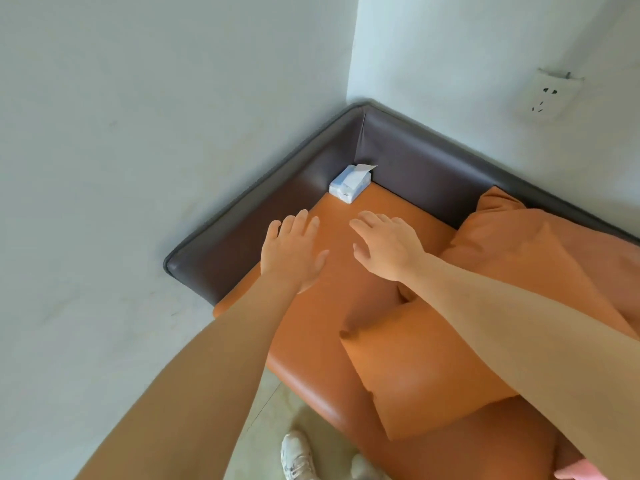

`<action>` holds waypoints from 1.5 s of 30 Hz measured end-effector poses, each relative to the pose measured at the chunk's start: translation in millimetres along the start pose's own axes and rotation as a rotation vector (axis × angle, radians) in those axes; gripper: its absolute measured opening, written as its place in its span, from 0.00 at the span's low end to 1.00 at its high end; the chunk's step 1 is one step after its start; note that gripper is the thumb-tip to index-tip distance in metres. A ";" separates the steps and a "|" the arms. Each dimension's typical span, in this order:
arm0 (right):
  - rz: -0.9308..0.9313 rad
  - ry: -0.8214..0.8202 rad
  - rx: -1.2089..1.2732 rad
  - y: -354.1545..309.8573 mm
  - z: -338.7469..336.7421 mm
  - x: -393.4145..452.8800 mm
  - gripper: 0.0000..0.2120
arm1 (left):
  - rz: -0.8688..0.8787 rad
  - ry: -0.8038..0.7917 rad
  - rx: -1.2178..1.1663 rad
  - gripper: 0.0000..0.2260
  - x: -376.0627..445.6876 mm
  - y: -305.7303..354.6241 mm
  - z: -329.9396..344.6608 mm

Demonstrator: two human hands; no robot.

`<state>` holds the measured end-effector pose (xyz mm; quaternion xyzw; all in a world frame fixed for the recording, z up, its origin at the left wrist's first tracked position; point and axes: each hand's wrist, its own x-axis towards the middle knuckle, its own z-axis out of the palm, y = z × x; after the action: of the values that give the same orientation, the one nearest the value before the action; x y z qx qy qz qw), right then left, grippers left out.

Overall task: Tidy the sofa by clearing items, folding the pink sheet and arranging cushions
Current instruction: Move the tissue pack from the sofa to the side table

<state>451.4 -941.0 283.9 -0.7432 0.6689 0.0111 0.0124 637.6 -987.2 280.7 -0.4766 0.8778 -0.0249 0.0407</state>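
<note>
Left hand (294, 249), right hand (386, 245) outstretched, empty

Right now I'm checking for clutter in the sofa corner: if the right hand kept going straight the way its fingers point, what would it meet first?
Most likely the tissue pack in the sofa corner. The right hand is open, with only bare orange seat between them, though depth is hard to judge.

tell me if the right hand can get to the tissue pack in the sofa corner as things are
Probably yes: the right hand is open and empty, with only bare orange seat between it and the tissue pack. The cushions lie nearer the person.
</note>
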 end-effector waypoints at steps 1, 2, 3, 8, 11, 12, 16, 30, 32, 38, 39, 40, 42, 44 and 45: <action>0.012 -0.007 0.001 4.0 5.0 11.8 0.20 | 0.007 -0.008 -0.004 0.29 12.5 -3.5 6.7; 0.019 -0.011 0.003 7.1 8.8 19.4 0.19 | 0.009 -0.015 -0.007 0.28 20.4 -4.9 12.1; 0.024 -0.016 0.002 10.8 13.1 26.7 0.19 | 0.014 -0.021 -0.011 0.28 28.0 -5.4 16.7; 0.052 -0.046 0.005 50.3 49.7 81.0 0.18 | 0.019 -0.039 -0.017 0.28 90.9 -1.6 52.7; 0.066 -0.063 -0.010 81.2 76.8 110.2 0.19 | 0.007 -0.052 -0.017 0.27 132.7 7.9 79.7; 0.065 -0.076 -0.020 90.7 86.1 119.2 0.19 | 0.003 -0.056 -0.018 0.27 147.4 10.5 89.1; 0.039 -0.115 -0.069 126.0 122.0 153.5 0.21 | 0.017 -0.076 0.035 0.28 197.6 21.5 122.1; 0.090 -0.135 -0.055 187.7 201.3 229.8 0.25 | 0.128 -0.105 0.050 0.26 312.0 42.7 197.0; 0.086 -0.134 -0.046 196.3 209.7 239.9 0.25 | 0.112 -0.130 0.024 0.26 324.6 48.3 208.9; 0.029 -0.229 -0.146 218.3 238.9 275.0 0.29 | 0.103 -0.203 0.029 0.27 360.5 58.6 238.9; 0.020 -0.241 -0.155 220.6 244.5 280.9 0.29 | 0.094 -0.216 0.029 0.28 365.1 60.2 244.0; 0.017 -0.246 -0.158 223.3 250.6 287.1 0.30 | 0.083 -0.223 0.029 0.28 370.0 61.8 250.2; 0.027 -0.253 -0.158 230.6 263.8 298.0 0.31 | 0.066 -0.232 0.003 0.29 380.9 64.3 262.7; 0.025 -0.283 -0.198 237.9 272.9 307.9 0.31 | 0.050 -0.252 -0.003 0.30 388.7 66.2 272.7; 0.012 -0.289 -0.223 241.7 277.4 312.9 0.31 | 0.043 -0.260 0.006 0.30 392.1 67.0 276.9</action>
<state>243.9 -1268.1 -4.6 -0.7266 0.6592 0.1919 0.0255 395.3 -1281.0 -19.1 -0.4569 0.8750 0.0353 0.1562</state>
